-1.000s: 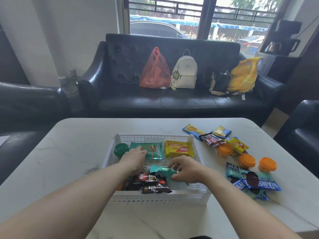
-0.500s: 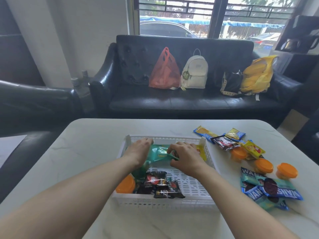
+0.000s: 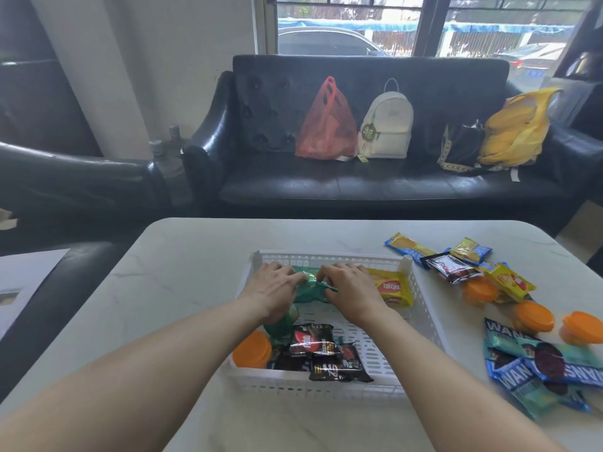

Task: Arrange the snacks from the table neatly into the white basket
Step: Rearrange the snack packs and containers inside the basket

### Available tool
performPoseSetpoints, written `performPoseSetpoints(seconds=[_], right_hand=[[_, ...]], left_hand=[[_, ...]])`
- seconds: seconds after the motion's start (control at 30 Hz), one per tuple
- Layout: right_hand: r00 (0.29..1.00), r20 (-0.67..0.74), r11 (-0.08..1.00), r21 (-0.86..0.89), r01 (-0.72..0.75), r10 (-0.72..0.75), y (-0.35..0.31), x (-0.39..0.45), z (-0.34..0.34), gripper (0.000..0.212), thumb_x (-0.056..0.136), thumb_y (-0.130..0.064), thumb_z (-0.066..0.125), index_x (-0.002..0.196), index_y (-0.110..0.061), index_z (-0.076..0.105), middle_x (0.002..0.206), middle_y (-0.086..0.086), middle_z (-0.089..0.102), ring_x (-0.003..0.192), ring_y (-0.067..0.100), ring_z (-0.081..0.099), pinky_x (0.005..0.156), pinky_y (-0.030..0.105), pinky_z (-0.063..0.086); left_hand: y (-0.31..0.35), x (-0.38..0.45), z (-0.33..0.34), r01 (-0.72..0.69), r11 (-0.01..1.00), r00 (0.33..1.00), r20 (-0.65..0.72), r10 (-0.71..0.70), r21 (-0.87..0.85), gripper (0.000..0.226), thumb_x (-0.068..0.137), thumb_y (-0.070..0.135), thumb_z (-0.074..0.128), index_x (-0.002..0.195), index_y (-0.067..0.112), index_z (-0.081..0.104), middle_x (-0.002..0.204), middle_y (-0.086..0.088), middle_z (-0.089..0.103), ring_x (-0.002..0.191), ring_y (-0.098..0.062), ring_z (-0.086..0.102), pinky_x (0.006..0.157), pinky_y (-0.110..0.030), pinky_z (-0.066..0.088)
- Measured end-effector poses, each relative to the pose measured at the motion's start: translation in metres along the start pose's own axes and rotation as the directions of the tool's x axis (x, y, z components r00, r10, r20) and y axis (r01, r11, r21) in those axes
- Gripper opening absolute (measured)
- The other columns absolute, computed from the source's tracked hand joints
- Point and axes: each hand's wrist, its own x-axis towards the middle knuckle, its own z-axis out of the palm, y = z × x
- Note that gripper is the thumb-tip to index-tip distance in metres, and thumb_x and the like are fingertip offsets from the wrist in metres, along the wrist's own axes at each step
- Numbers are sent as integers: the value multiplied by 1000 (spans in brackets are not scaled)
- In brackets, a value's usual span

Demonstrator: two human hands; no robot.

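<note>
Far left of frame: glossy black leather armchair (image 3: pixel 75 187); pale marbled tabletop (image 3: pixel 182 275) with rounded corners filled the lower frame. White perforated plastic basket (image 3: pixel 424 321), rectangular, sat at frame centre on the tabletop. In its lower-left corner: round orange-lidded cup (image 3: pixel 252 349), a green round cup (image 3: pixel 282 324) just above it, partly under the left wrist, and a pile of shiny black sachets (image 3: pixel 326 352) to their right. Left hand (image 3: pixel 274 288) was in the basket's upper-left part, fingers curled, pinching a crinkly teal foil packet (image 3: pixel 310 288). Right hand (image 3: pixel 350 288), just beside it, gripped the same packet from its right end, fingers bent over it. Flat yellow wafer pack (image 3: pixel 391 287) lay against the basket's upper-right wall, touching the right hand's edge. Right of the basket, on the tabletop: loose mix of blue, gold, black and yellow foil sachets (image 3: pixel 456 262), three round orange-lidded cups (image 3: pixel 535 316), then a heap of flat blue and teal cookie packs (image 3: pixel 541 363) at lower right. Upper frame: tufted black leather sofa (image 3: pixel 375 187) carrying a thin red plastic bag (image 3: pixel 326 125), a white backpack (image 3: pixel 386 128), and a crumpled yellow bag (image 3: pixel 515 128).
</note>
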Motion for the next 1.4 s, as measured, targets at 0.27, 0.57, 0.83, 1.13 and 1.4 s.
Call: performPoseSetpoints(seconds=[0.27, 0.57, 0.83, 1.13, 1.4], right_hand=[[999, -23, 997, -62, 35, -36, 5, -2, 10, 36, 91, -35, 63, 127, -35, 60, 133, -5, 56, 125, 20, 45, 103, 37, 33], [997, -54, 995, -88, 49, -54, 19, -17, 15, 45, 101, -43, 39, 144, -38, 48, 146, -4, 53, 131, 21, 46, 108, 41, 30], [990, -143, 998, 62, 8, 1, 6, -27, -6, 25, 95, -40, 52, 116, -28, 59, 116, -6, 58, 108, 17, 51, 89, 34, 42], [874, 358, 943, -71, -326, 329, -27, -47, -28, 76, 86, -78, 43, 110, -9, 63, 97, 5, 68, 91, 24, 66, 80, 38, 56], [752, 497, 831, 104, -547, 433, -37, -57, -33, 65, 79, -63, 70, 110, -7, 63, 87, 2, 68, 77, 17, 60, 69, 28, 53]], left_hand=[[3, 0, 3, 26, 1000, 997, 67, -24, -15, 54, 100, 41, 23, 147, 24, 42, 152, -3, 46, 140, -27, 36, 116, -48, 25], [6, 0, 3, 45, 997, 992, 121, -37, -56, 59, 101, 43, 18, 155, 22, 28, 157, -2, 37, 147, -27, 26, 118, -45, 20], [10, -3, 0, 70, 995, 996, 57, -66, -67, 58, 100, 42, 22, 155, 23, 25, 159, -4, 34, 144, -28, 29, 116, -44, 24], [25, -7, -12, 107, 994, 994, -17, -107, -15, 46, 98, 37, 33, 138, 20, 46, 144, -8, 46, 129, -28, 44, 106, -42, 37], [32, -13, -25, 103, 995, 991, -80, -104, -19, 38, 97, 34, 36, 128, 19, 52, 134, -8, 51, 121, -27, 47, 102, -41, 40]])
